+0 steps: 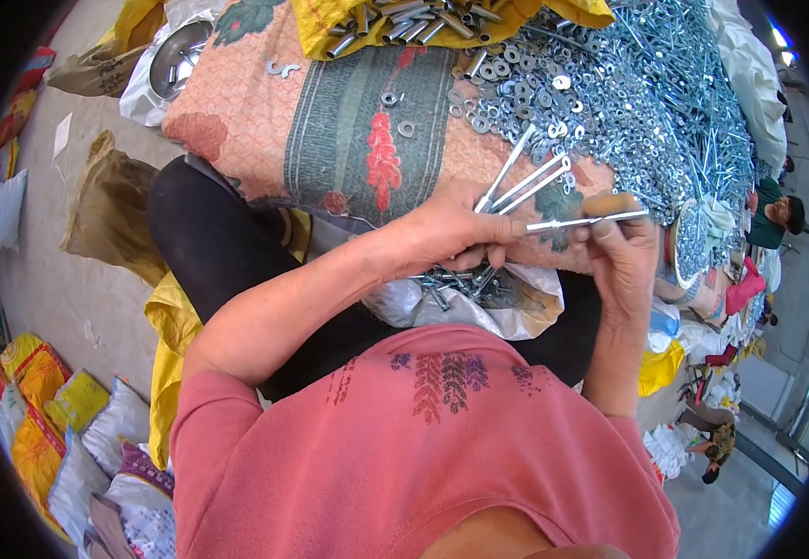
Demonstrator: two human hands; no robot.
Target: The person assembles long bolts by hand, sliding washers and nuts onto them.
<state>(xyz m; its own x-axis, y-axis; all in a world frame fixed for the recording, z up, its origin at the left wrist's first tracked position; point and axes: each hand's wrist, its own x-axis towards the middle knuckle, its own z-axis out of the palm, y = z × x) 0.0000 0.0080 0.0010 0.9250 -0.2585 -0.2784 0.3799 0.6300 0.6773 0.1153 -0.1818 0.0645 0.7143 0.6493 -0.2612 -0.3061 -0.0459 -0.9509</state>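
My left hand (460,228) is closed around several long silver bolts (527,186), which fan out past the thumb. Another thin metal rod (558,224), likely a bolt too, runs across from the left thumb to my right hand (620,247). The right fingers pinch it near its far end; one finger has a tan covering. A few small washers (567,172) show by the tips of the fanned bolts. Below the left hand, more metal bolts (451,284) lie in a white plastic bag (521,303) at my lap.
A patterned cloth (265,121) covers the work surface. On it lie a heap of washers (525,88), a large pile of long bolts (679,84) and metal sleeves (414,23) on yellow sacking. A metal bowl (176,61) stands far left; filled sacks (78,401) line the left floor.
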